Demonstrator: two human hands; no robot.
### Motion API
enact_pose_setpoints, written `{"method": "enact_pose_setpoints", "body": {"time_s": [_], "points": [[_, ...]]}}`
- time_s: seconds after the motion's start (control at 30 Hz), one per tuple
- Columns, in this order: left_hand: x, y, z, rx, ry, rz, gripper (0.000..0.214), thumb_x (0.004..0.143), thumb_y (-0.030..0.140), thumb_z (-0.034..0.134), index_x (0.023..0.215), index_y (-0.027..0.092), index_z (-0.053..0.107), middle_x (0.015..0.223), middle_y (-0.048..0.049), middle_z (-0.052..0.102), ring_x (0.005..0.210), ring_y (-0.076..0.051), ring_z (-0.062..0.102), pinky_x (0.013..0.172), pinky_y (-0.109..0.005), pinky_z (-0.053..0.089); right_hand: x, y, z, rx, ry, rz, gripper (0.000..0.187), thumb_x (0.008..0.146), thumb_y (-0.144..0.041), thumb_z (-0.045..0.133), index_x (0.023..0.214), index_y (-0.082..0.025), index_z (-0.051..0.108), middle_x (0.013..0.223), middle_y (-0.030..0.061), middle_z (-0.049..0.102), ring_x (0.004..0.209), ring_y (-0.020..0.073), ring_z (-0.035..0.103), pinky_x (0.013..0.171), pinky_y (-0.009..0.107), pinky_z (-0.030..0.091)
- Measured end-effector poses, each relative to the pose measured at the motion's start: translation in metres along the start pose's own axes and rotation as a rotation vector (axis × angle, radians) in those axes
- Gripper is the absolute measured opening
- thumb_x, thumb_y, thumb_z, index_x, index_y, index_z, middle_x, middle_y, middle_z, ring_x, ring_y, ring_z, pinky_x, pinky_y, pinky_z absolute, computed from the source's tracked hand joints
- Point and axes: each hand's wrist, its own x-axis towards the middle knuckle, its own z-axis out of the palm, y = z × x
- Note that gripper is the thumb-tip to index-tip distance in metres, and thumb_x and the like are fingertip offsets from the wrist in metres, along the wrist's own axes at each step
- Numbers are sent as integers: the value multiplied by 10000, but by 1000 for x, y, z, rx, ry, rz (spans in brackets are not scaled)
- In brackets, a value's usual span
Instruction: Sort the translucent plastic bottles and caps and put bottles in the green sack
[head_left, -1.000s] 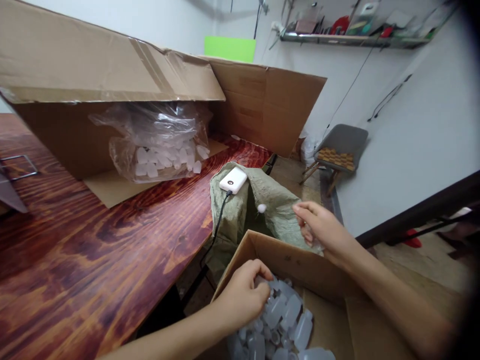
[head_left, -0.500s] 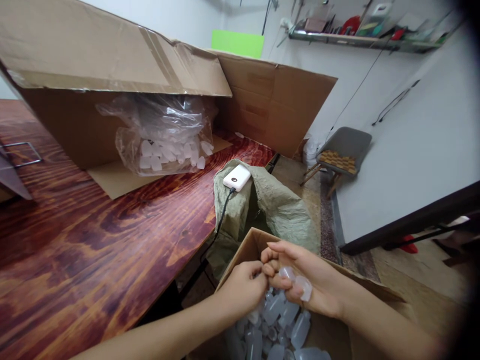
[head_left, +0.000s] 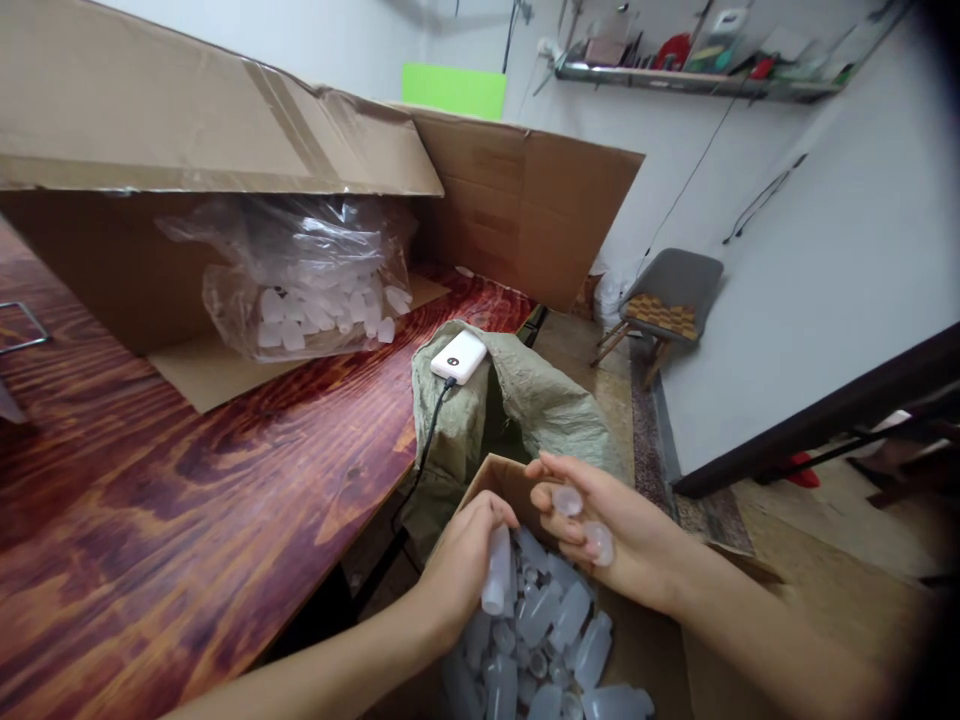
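My left hand [head_left: 459, 568] is closed round a small frosted plastic bottle [head_left: 494, 588], which hangs over a cardboard box [head_left: 637, 640]. To its right, my right hand [head_left: 611, 515] is turned palm up with its fingers partly curled. Two small translucent caps [head_left: 598, 543] lie in it, one on the fingers and one nearer the palm. Below both hands, the box holds a heap of loose frosted bottles [head_left: 574, 615] and small round pieces.
Left is a wooden table [head_left: 285, 500] carrying a large open carton [head_left: 525, 200] and a clear bag of white pieces [head_left: 300, 310]. A white power bank [head_left: 459, 357] with a black cable rests on a green woven sack [head_left: 555, 390]. Behind stands a grey chair [head_left: 682, 285].
My hands were together and have moved apart. A bottle now shows in my left hand, lower and to the left. My right hand has opened slightly, still holding the caps. The view has shifted a little.
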Motion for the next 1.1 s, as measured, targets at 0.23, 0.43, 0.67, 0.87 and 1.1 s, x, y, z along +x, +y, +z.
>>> {"method": "enact_pose_setpoints", "body": {"time_s": [0.23,0.43,0.67,0.87,1.1], "points": [[-17,24,2,51,155,238,212,948,397,404,1031,221,489,676,51,472,590,-111,443,543,-210,364,4,9,-9,-127,-4,-116,52,907,-180,541,897,-130,530,749,23,628,442,37,503,348,106,357],[-12,28,2,-85,212,285,310,938,446,462,1132,207,425,702,33,587,607,-134,596,610,-254,504,3,9,-17,-678,-43,-374,383,900,-540,519,1034,-192,605,667,-45,543,402,50,440,331,143,358],[-2,28,0,-239,240,222,348,874,480,551,1029,201,415,734,29,605,619,-125,625,619,-275,567,0,-5,-15,-1281,29,-550,350,926,-343,493,1219,-174,585,862,51,684,651,153,594,584,255,425],[1,29,-4,-220,213,193,351,871,527,550,889,192,445,581,62,553,474,-106,564,476,-221,516,0,-2,-13,-1366,-36,-510,319,955,-377,435,1127,-166,602,809,46,681,616,155,577,590,262,395],[6,28,-8,-189,214,150,451,841,621,545,741,198,426,498,85,479,349,-92,486,342,-194,435,-2,-2,-10,-1338,-116,-564,283,949,-387,475,1124,-199,594,813,30,695,639,157,604,596,252,400]]}}
